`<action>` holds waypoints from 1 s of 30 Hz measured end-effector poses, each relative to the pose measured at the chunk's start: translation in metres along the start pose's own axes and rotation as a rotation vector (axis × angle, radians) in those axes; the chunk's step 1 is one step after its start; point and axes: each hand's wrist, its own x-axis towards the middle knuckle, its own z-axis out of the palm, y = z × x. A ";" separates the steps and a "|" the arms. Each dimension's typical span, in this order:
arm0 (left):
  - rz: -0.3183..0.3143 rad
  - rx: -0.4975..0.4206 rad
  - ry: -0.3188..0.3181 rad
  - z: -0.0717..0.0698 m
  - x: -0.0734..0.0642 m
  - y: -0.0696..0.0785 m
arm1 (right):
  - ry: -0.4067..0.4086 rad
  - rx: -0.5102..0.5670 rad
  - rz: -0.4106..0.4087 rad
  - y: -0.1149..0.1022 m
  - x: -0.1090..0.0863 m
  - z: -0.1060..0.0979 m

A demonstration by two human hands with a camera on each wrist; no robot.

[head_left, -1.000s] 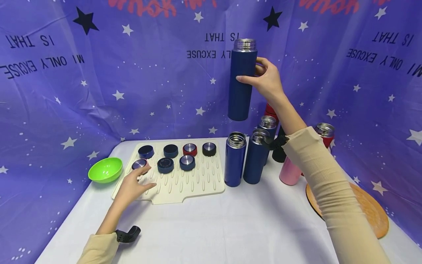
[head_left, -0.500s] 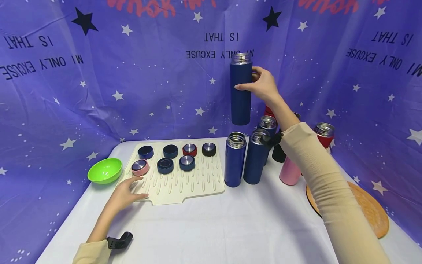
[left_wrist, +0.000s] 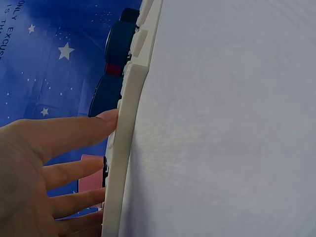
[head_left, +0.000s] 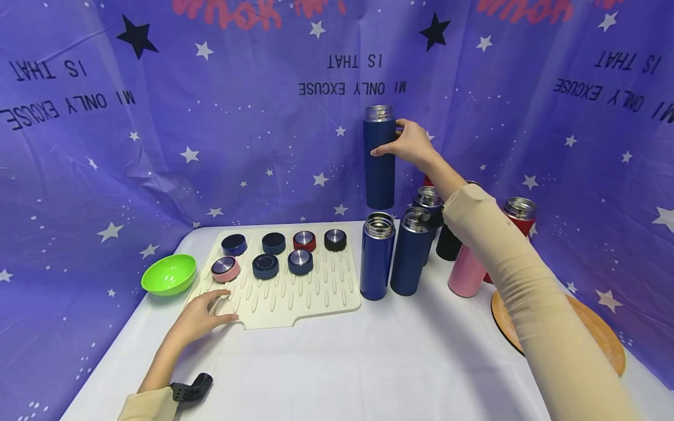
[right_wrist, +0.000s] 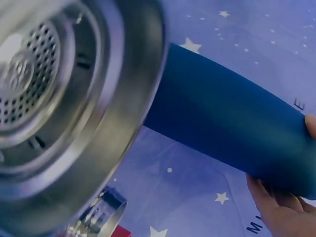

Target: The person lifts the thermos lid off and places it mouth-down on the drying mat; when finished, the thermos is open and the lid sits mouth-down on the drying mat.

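My right hand (head_left: 416,145) grips a dark blue thermos bottle (head_left: 380,175), upright and lidless with a steel neck, raised in front of the curtain. In the right wrist view the bottle (right_wrist: 222,118) lies between thumb and fingers; another bottle's steel mouth (right_wrist: 74,108) looms close. My left hand (head_left: 196,318) holds nothing, its fingers loosely spread over the front left of a cream drying mat (head_left: 316,295). The left wrist view has its thumb tip right at the mat's edge (left_wrist: 121,148). A pink-rimmed lid (head_left: 225,270) sits just beyond the fingers, among several blue, red and black lids.
Lidless bottles stand right of the mat: a glossy blue one (head_left: 377,263), a dark blue one (head_left: 408,260), a pink one (head_left: 466,273), with others behind. A green bowl (head_left: 168,276) is at the left, an orange round board (head_left: 600,327) at the right.
My right hand has lowered the dark blue bottle, keeping it upright. My left hand has drawn back from the pink-rimmed lid toward the mat's front edge, leaving the lid in place.
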 end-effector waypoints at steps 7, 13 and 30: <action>0.001 0.004 0.000 0.002 -0.002 0.001 | -0.086 -0.106 0.024 0.002 0.006 0.007; -0.011 -0.006 -0.004 0.002 -0.001 0.000 | -0.138 -0.149 0.039 0.001 0.010 0.012; -0.027 -0.005 -0.018 0.000 0.001 0.003 | -0.255 0.007 0.082 0.014 0.007 0.019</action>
